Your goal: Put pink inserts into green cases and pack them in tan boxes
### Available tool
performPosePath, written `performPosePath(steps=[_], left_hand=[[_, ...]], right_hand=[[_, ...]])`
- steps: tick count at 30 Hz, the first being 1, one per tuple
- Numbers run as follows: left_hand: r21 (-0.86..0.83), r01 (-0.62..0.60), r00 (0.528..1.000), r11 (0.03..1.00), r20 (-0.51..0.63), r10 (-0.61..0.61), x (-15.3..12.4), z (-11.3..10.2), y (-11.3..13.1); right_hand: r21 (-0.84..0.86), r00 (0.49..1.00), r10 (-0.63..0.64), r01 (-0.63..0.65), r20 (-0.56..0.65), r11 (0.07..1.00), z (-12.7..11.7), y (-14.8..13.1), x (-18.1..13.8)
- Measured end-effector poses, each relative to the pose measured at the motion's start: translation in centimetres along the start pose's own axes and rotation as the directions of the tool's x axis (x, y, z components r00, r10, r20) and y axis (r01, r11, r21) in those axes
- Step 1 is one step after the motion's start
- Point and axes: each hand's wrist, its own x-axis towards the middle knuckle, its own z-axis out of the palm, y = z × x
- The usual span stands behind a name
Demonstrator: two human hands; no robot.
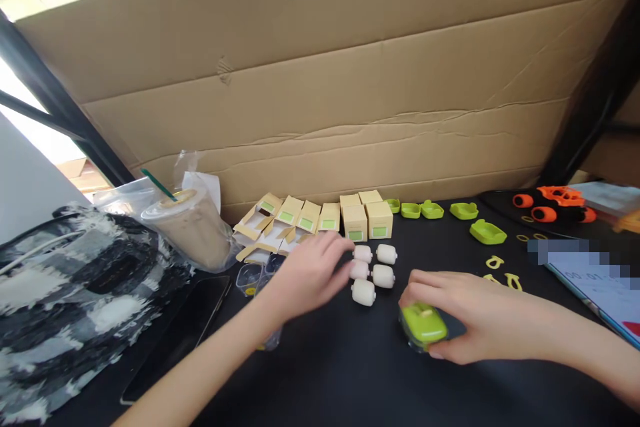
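Note:
My right hand (465,313) is curled round a small green-lidded clear plastic case (424,324) and presses it onto the black table. My left hand (310,273) reaches toward a cluster of several small white rollers (373,272); its fingertips touch the nearest one with the fingers loosely spread. Behind the rollers stand several small tan cardboard boxes (367,217) with green labels, some opened and folded flat to the left.
Several green lids (487,232) and yellow clips (503,271) lie at the right. An iced drink cup in a plastic bag (193,223), a black-and-white bag (75,287) and a dark tablet (185,327) sit at left. An orange toy (555,203) and a booklet (605,287) lie far right. A cardboard wall (350,80) stands behind.

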Motion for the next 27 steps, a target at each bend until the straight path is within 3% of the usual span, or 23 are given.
performPosePath(steps=[6,10,19,27], left_hand=[[0.183,0.108,0.983,0.977,0.129,-0.133,4.2,0.2,-5.4],[0.252,0.126,0.959,0.960,0.217,-0.182,5.0,1.7,-7.1],[0.256,0.222,0.921,0.941,0.263,-0.289,5.1,3.8,-7.1],[0.083,0.412,0.890,0.907,0.177,-0.421,5.0,2.7,-6.5]], right_hand=[[-0.080,0.996,0.084,-0.083,0.011,0.993,-0.9,0.8,-0.2],[-0.125,0.990,0.134,-0.138,-0.038,0.982,-1.4,1.7,-0.3],[-0.098,0.979,0.189,-0.196,-0.080,0.976,-1.8,4.3,-0.5],[-0.090,0.959,0.269,-0.276,-0.086,0.957,-1.7,3.6,-0.7]])
